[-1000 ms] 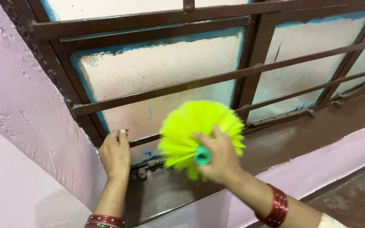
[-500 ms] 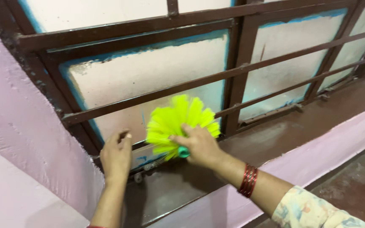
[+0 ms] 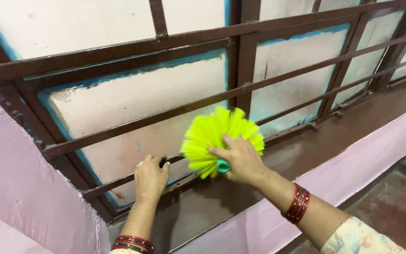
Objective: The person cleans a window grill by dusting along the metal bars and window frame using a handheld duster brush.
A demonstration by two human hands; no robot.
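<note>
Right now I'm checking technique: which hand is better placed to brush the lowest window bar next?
The right hand: it already grips the yellow-green brush, bristles against the lowest window bar. The left hand only rests on that bar, empty.

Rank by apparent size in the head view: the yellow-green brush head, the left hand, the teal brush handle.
1. Yellow-green brush head, clearly the largest.
2. Left hand, though it lies nearer the camera, so unsure.
3. Teal brush handle, mostly hidden by the right hand.
</note>
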